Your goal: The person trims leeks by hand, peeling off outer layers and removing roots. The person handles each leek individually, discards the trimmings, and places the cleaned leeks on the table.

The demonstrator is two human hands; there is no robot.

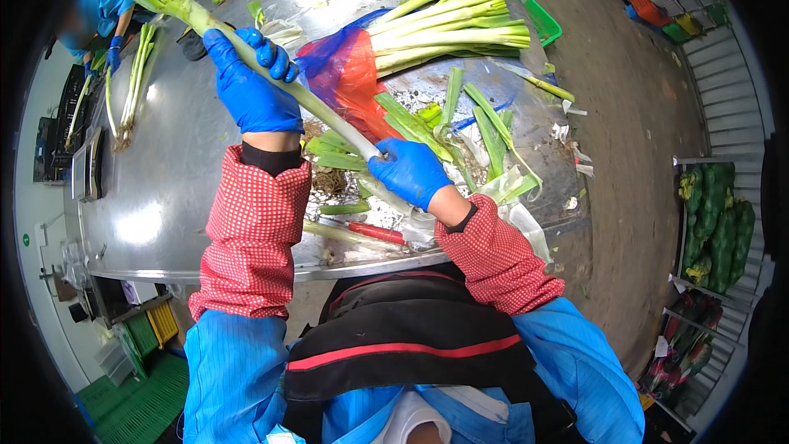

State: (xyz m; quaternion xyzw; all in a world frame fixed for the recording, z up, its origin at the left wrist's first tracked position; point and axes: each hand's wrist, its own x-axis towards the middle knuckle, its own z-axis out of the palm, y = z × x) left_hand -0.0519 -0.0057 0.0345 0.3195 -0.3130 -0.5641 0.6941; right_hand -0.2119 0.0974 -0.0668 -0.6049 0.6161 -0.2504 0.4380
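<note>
A long leek-like green onion (pixel 320 110) slants across the metal table, its green top at the upper left and its white end at the lower right. My left hand (pixel 256 83), in a blue glove, grips the upper stalk. Near the white end, my right hand (pixel 412 171), also gloved, holds the same stalk with thumb and fingers. Just beyond, a pile of trimmed green onions (pixel 444 34) lies on red and blue plastic bags (pixel 342 74). Cut green leaves (pixel 416 126) and root trimmings (pixel 330 180) are strewn around my right hand. A red-handled tool (pixel 376 232) lies near the table's front edge.
At the far left a co-worker (pixel 114 6) in blue gloves handles stalks beside more green onions (pixel 132 86). A scale (pixel 87 163) stands on the left edge of the table (pixel 166 197). A green crate (pixel 536 12) is behind the pile. Shelved vegetables (pixel 715 228) line the right wall.
</note>
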